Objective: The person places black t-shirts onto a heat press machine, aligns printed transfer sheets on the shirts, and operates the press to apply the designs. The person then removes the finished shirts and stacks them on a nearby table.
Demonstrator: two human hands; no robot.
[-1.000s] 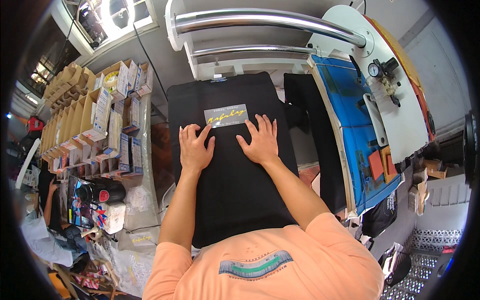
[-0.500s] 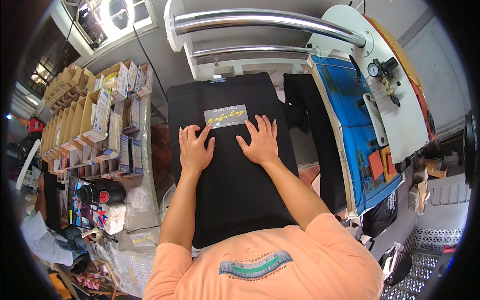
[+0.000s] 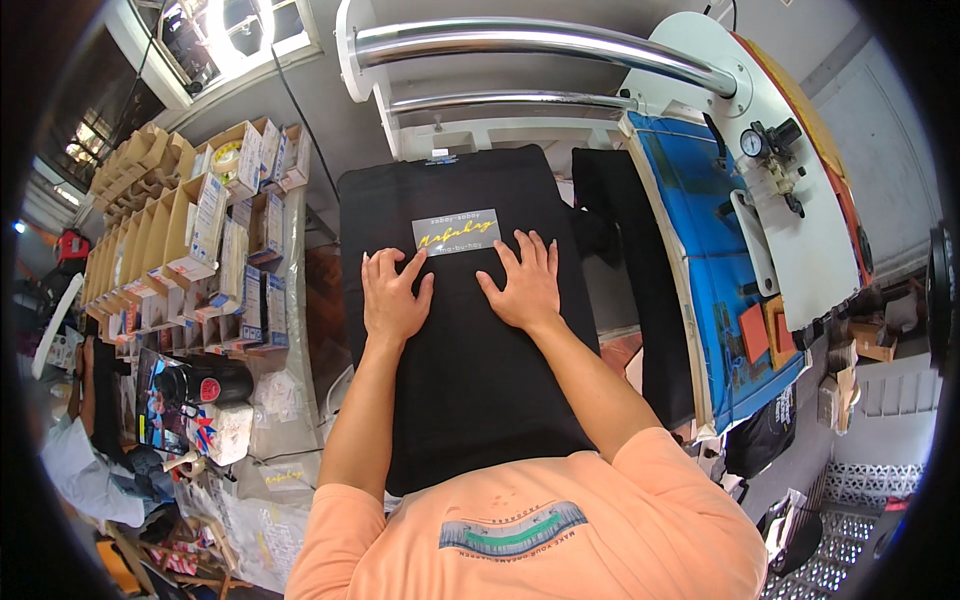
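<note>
A black T-shirt (image 3: 470, 390) lies spread over a flat board, its collar tag at the far end. On its chest rests a clear transfer film (image 3: 485, 222) with yellow script and small pale lettering. My left hand (image 3: 397, 298) presses on the cloth with fingers apart, its index fingertip at the film's lower left corner. My right hand (image 3: 528, 288) lies spread on the shirt, fingertips just beside the film's lower right corner. Both hands are open and grip nothing.
Beyond the shirt stands a press frame with shiny metal bars (image 3: 540, 45) and a pressure gauge (image 3: 752, 143). At right are a blue screen frame (image 3: 675, 190) and another black cloth (image 3: 640, 300). Left stand cardboard boxes (image 3: 195, 225) and a dark mug (image 3: 222, 383).
The view has shifted slightly, so everything sits a little further right. Both hands keep nearly the same place on the shirt by the film.
</note>
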